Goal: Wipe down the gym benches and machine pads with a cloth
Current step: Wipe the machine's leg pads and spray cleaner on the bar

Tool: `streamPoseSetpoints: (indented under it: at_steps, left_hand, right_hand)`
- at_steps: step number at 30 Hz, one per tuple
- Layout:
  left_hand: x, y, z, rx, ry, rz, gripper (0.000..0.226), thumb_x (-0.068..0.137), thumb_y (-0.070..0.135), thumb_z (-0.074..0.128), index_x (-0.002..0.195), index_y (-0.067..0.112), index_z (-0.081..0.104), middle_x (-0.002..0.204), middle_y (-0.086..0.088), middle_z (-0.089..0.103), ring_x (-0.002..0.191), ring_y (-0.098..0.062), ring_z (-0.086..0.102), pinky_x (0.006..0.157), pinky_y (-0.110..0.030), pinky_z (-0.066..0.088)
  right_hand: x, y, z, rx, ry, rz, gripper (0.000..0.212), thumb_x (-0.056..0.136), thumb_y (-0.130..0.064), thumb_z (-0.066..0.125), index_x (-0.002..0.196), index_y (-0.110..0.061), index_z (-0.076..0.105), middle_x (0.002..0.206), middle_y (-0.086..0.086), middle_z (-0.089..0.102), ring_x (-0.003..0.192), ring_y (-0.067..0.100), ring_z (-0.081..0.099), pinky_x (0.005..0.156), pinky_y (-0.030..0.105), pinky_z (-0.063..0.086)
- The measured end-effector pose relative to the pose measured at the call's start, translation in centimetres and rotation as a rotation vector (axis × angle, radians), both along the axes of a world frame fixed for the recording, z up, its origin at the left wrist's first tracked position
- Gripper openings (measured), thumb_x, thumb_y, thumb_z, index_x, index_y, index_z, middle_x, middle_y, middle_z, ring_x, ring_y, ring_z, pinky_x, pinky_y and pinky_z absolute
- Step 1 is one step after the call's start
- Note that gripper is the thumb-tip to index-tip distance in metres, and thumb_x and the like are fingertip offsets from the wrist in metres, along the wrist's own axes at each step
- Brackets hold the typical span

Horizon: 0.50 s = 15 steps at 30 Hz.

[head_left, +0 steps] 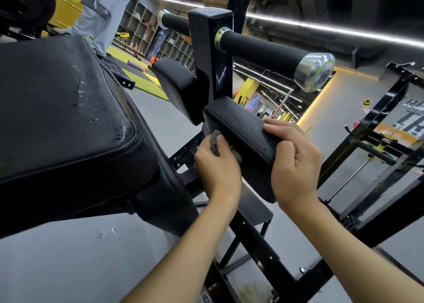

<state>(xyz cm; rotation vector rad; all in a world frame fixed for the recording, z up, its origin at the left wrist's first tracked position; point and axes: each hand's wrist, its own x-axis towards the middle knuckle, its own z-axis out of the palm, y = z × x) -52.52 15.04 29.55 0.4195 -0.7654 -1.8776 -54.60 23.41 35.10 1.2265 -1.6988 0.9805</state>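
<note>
A small black machine pad (245,128) sits at the centre, its top dotted with water droplets. My left hand (218,165) presses a dark grey cloth (215,143) against the pad's left side. On the pad's near right end, my right hand (296,160) grips the edge with fingers curled over the top. To the left, a large black bench pad (62,109) is tilted, and wet spots cover its surface. A second small pad (174,80) lies behind, left of the upright post.
A black upright post (211,54) rises behind the pad, with black foam rollers (261,50) sticking out to both sides. Black frame bars (257,240) run below my arms. Another rack (378,142) stands at the right. A person in a light shirt (103,11) stands at the upper left.
</note>
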Motion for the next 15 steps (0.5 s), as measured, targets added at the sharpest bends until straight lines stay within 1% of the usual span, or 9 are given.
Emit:
streamPoseSetpoints:
  at_steps: [1,3,4,9,10,12,13,14,15]
  left_hand:
    - [-0.7,-0.4,0.0,0.007,-0.006,0.019,0.021,0.102,0.012,0.05,0.09,0.009,0.066,0.072,0.004,0.064,0.061,0.003,0.063,0.059,-0.017,0.052]
    - [-1.9,-1.0,0.0,0.031,-0.067,0.046,0.023,0.101,0.015,0.05,0.086,0.011,0.068,0.076,-0.002,0.068,0.074,-0.014,0.067,0.071,-0.037,0.059]
    - [-2.5,-1.1,-0.1,0.06,-0.094,0.038,0.024,0.1,0.016,0.049,0.086,0.012,0.068,0.078,-0.004,0.069,0.078,-0.02,0.067,0.075,-0.042,0.059]
    - [-3.7,-2.1,0.4,0.279,-0.136,-0.107,0.024,0.1,0.016,0.051,0.093,0.002,0.069,0.091,-0.017,0.072,0.094,-0.036,0.068,0.084,-0.046,0.059]
    - [-3.3,-2.1,0.6,0.295,-0.119,-0.112,0.024,0.1,0.016,0.051,0.09,0.003,0.068,0.088,-0.015,0.071,0.09,-0.034,0.069,0.081,-0.044,0.059]
    - [-1.9,-1.6,1.4,0.234,-0.034,-0.021,0.022,0.102,0.014,0.05,0.089,0.009,0.067,0.076,-0.003,0.068,0.073,-0.016,0.067,0.07,-0.031,0.056]
    - [-0.9,-1.3,1.9,0.176,0.006,0.039,0.019,0.103,0.014,0.05,0.094,0.01,0.067,0.078,0.003,0.067,0.072,-0.008,0.064,0.068,-0.021,0.054]
    - [-0.3,-1.2,2.2,0.134,0.032,0.086,0.017,0.103,0.013,0.05,0.1,0.009,0.067,0.084,0.005,0.066,0.076,-0.004,0.062,0.069,-0.014,0.051]
    - [-0.3,-1.3,2.3,0.12,0.042,0.124,0.017,0.103,0.013,0.05,0.105,0.007,0.066,0.09,0.004,0.067,0.082,-0.006,0.063,0.071,-0.013,0.051]
  right_hand:
    - [0.0,0.0,0.0,-0.001,0.003,0.001,0.043,0.084,-0.01,0.035,0.1,-0.007,0.076,0.109,0.002,0.071,0.108,0.002,0.061,0.095,0.024,0.048]
    - [0.0,-0.1,0.0,-0.003,0.004,-0.005,0.044,0.084,-0.011,0.035,0.1,-0.006,0.076,0.109,0.002,0.071,0.108,0.002,0.061,0.095,0.024,0.048]
    - [0.0,-0.1,-0.1,-0.004,0.007,-0.012,0.043,0.085,-0.011,0.035,0.1,-0.006,0.076,0.109,0.002,0.071,0.108,0.002,0.061,0.095,0.024,0.049]
    - [0.4,-0.2,0.1,-0.002,-0.01,-0.029,0.041,0.085,-0.005,0.037,0.1,-0.007,0.076,0.109,0.0,0.071,0.105,-0.004,0.059,0.093,0.018,0.046]
    - [0.6,-0.1,0.1,0.003,-0.02,-0.031,0.041,0.085,-0.005,0.038,0.1,-0.007,0.075,0.109,0.0,0.071,0.105,-0.005,0.059,0.094,0.017,0.045]
    - [0.6,-0.1,0.0,-0.001,-0.034,-0.03,0.041,0.086,-0.006,0.038,0.101,-0.008,0.075,0.11,-0.001,0.07,0.106,-0.005,0.058,0.095,0.018,0.046]
    - [0.6,-0.1,0.0,-0.009,-0.038,-0.027,0.041,0.086,-0.006,0.038,0.101,-0.009,0.075,0.11,-0.002,0.07,0.107,-0.005,0.058,0.095,0.018,0.046]
    - [0.5,-0.1,-0.1,-0.012,-0.039,-0.029,0.041,0.085,-0.006,0.038,0.101,-0.009,0.076,0.11,-0.003,0.07,0.107,-0.005,0.058,0.095,0.018,0.046]
    - [0.5,-0.1,-0.1,-0.01,-0.036,-0.032,0.041,0.085,-0.006,0.037,0.101,-0.009,0.076,0.109,-0.004,0.069,0.106,-0.005,0.058,0.095,0.019,0.046]
